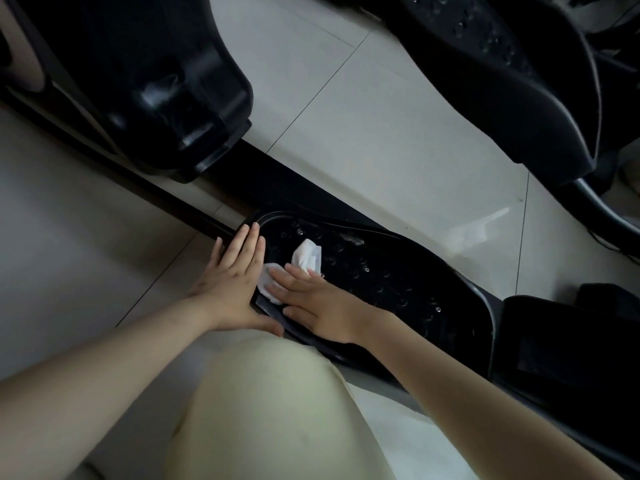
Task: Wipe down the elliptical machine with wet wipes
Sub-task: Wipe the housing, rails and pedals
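Note:
A black studded foot pedal (381,282) of the elliptical machine lies low across the middle of the view. A white wet wipe (304,258) lies crumpled on the pedal's near end. My right hand (318,303) presses flat on the wipe with straight fingers. My left hand (232,282) rests flat on the pedal's left rim, fingers straight, thumb along the near edge. The machine's black housing (166,81) rises at upper left, and the second pedal (502,81) sits at upper right.
Pale floor tiles (363,140) surround the machine. My knee in light cloth (277,403) fills the lower middle. A dark rail (138,181) runs diagonally under the housing. A black block (561,348) sits right of the pedal.

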